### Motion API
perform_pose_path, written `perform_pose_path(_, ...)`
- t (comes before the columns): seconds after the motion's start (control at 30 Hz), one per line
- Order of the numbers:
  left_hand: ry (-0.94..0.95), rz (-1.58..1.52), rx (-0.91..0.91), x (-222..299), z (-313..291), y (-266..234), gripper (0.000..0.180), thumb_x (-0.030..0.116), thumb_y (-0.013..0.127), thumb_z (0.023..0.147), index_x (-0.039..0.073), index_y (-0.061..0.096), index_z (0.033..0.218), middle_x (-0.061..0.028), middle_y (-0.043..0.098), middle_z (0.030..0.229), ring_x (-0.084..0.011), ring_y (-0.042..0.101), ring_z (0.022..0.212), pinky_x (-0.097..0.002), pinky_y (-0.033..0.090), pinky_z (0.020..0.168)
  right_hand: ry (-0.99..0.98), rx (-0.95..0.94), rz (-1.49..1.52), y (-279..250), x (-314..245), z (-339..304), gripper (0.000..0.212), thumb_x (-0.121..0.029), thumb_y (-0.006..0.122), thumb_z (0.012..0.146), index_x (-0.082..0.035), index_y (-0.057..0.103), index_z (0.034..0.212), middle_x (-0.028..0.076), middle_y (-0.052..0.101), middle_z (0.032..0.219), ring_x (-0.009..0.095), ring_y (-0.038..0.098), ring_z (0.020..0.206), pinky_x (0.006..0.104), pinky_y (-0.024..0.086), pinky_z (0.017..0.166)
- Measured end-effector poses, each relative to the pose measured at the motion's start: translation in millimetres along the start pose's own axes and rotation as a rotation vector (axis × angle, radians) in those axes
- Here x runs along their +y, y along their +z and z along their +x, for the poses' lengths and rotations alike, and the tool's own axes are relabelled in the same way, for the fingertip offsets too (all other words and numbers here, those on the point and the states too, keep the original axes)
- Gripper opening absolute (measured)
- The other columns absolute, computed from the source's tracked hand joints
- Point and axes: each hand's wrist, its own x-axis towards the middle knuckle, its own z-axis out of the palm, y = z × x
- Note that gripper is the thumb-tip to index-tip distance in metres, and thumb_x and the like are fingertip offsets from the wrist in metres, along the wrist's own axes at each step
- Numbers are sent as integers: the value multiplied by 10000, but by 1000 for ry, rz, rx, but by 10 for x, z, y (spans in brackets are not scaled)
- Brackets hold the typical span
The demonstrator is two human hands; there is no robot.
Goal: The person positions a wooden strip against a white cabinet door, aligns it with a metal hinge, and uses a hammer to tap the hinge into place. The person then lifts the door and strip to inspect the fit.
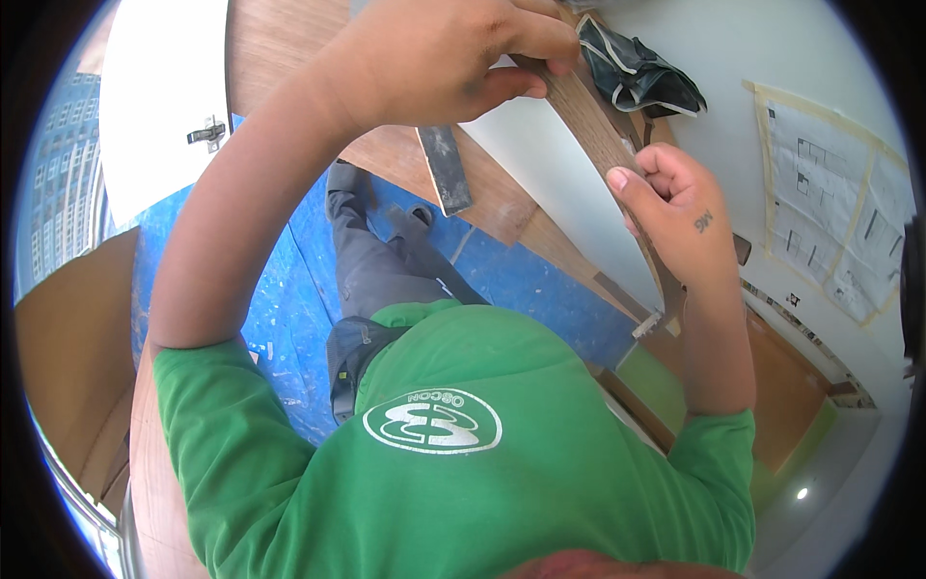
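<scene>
A long panel (550,174) with a white face and a brown wood-grain edge (590,121) slants from the top middle down to the right. At its far end, my left hand (444,63) pinches the edge between thumb and fingers. Lower along the same edge, my right hand (680,212) grips with its thumb laid on the wood grain and its fingers curled round the other side. The panel's near end (648,323) stops just left of my right forearm. Part of its far end is hidden behind my left hand.
Wood-grain boards (492,198) and a dark flat strip (442,169) lie beyond me. A white door (159,87) with a metal hinge (205,133) stands left. Blue sheeting (280,280) covers the floor. A black bag (641,72) sits near the wall with taped drawings (830,193).
</scene>
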Motion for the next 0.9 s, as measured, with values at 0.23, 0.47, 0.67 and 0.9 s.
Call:
perform_pose_path(0.23,13,-38,-8,-42,-8,30,176,189,809,857,141,727,1006,-22,704,998,-238,667,1020,-394,442,915,83,-44,32,-212,325,-109,334,-313,759,978,-50,646,805,-27,576,623,48,474,572,251,379,545)
perform_pose_path(0.47,13,13,-14,-20,4,43,199,197,834,853,144,735,1016,-7,726,1041,-211,680,1060,-384,439,931,40,-59,46,-162,447,-38,347,-319,754,980,-52,637,791,-21,571,621,50,476,577,264,381,540)
perform_pose_path(0.67,2,37,-28,4,22,21,205,206,841,849,153,741,1020,0,721,1023,-197,681,1038,-374,437,925,28,-40,12,-118,436,-19,352,-308,747,981,-48,624,778,-18,566,620,54,475,576,270,381,534)
perform_pose_path(0.9,8,40,-27,3,19,14,209,209,840,851,159,748,1031,11,715,1011,-185,678,1021,-371,434,921,16,-54,8,-126,449,4,356,-303,742,983,-47,614,771,-17,567,621,55,482,580,269,389,536)
